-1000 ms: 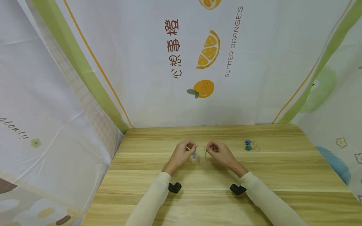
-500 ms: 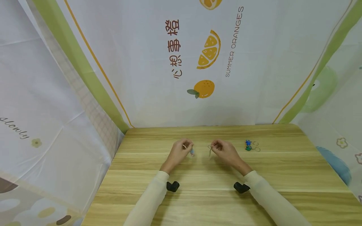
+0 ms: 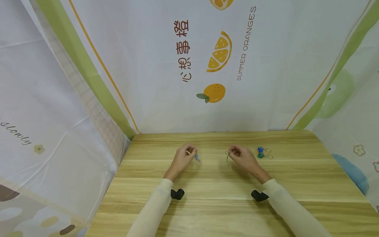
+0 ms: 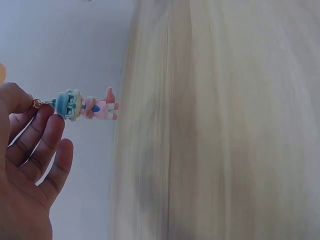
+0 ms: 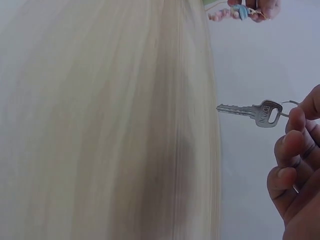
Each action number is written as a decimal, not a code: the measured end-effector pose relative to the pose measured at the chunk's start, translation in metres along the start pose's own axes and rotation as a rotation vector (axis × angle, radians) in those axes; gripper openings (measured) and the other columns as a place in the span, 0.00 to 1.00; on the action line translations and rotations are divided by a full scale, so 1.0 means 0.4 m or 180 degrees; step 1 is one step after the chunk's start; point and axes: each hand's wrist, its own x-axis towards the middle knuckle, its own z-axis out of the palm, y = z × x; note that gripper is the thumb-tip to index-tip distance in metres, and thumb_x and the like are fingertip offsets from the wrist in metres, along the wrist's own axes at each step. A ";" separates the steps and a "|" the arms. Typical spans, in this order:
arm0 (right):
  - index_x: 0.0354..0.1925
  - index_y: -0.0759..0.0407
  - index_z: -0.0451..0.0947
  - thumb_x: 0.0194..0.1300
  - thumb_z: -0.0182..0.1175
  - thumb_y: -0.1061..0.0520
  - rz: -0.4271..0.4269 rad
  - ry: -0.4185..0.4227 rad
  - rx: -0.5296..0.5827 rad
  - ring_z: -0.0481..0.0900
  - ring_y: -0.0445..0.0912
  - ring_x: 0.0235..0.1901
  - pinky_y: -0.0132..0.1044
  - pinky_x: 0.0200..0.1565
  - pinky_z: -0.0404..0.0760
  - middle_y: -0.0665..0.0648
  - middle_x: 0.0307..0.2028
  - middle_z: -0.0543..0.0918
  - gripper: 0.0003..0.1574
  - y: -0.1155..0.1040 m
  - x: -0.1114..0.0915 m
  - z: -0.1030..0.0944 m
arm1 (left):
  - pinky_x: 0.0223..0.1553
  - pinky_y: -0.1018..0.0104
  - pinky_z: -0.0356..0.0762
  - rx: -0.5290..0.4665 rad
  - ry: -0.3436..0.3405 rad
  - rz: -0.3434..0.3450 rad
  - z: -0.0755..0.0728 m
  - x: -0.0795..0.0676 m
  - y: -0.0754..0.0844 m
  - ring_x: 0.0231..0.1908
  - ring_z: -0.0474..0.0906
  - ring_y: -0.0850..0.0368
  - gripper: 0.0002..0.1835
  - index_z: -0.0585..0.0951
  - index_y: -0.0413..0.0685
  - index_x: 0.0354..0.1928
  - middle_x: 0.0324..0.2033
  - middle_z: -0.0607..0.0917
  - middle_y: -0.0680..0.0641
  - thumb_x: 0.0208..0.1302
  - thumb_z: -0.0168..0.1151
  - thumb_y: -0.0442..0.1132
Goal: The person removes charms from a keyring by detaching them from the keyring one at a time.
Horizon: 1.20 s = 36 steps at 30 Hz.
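Between thumb and forefinger my left hand (image 3: 183,158) pinches the small gold ring of a figurine charm (image 4: 90,106). The charm has a pale blue-green top and a pink body, and dangles above the wooden table (image 3: 213,210). My right hand (image 3: 244,158) pinches a thin metal ring (image 5: 290,108) from which a silver key (image 5: 250,112) hangs, tip down, over the tabletop. A gap separates the two hands. In the right wrist view the charm (image 5: 227,13) shows at the top, in the left hand's fingers.
Right of the right hand lie a blue keychain (image 3: 260,149) and a green keychain (image 3: 260,155), each with a metal ring. A white printed cloth (image 3: 160,108) hangs along the table's far edge, with more cloth on both sides.
Both hands have moved apart, the left one leftward with the charm and the right one rightward with the key on its ring. The blue and green keychains stay where they lay.
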 end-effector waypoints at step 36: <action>0.50 0.64 0.83 0.80 0.59 0.55 0.0470 0.0093 -0.0055 0.83 0.42 0.36 0.31 0.38 0.82 0.58 0.38 0.87 0.13 0.106 -0.013 -0.080 | 0.48 0.56 0.89 -0.0758 0.0506 -0.1090 -0.087 -0.028 -0.121 0.48 0.88 0.42 0.17 0.83 0.33 0.58 0.49 0.87 0.34 0.83 0.58 0.41</action>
